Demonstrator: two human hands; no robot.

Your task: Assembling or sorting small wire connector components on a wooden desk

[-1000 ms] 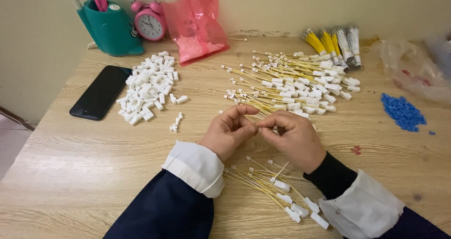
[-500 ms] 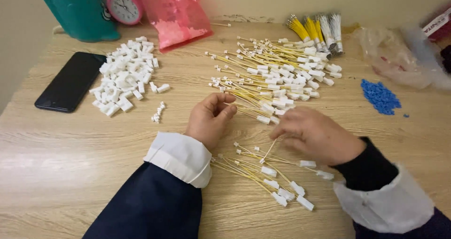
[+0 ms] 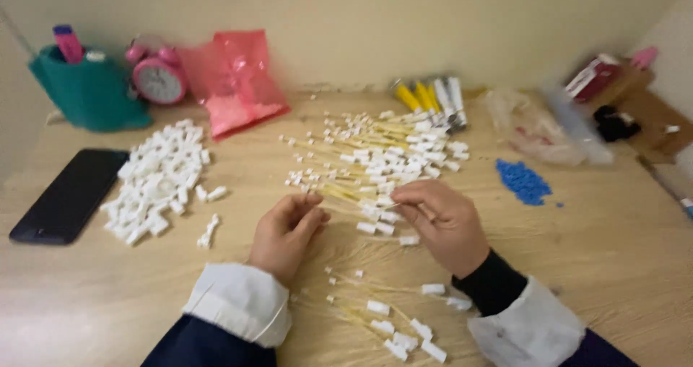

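Observation:
A big heap of thin yellow wires with white end plugs [image 3: 386,154] lies on the wooden table [image 3: 599,259] in front of me. My left hand [image 3: 285,233] rests at the heap's near left edge, fingers curled by the closest wires; blur hides whether it grips one. My right hand [image 3: 442,223] is at the near right edge, thumb and fingers pinched on a yellow wire [image 3: 346,196] that runs toward the left hand. A small bunch of similar wires [image 3: 393,320] lies between my white cuffs.
A pile of small white plastic pieces [image 3: 159,179] sits left, next to a black phone [image 3: 65,194]. Behind stand a teal cup [image 3: 86,93], a pink alarm clock [image 3: 155,75] and a pink bag [image 3: 231,82]. Blue bits [image 3: 523,183], a clear bag [image 3: 534,125] and boxes [image 3: 621,100] lie right.
My hands parted after holding one wire together. The right hand went down to the near bunch, then both moved up to the big heap's near edge. The view shifted.

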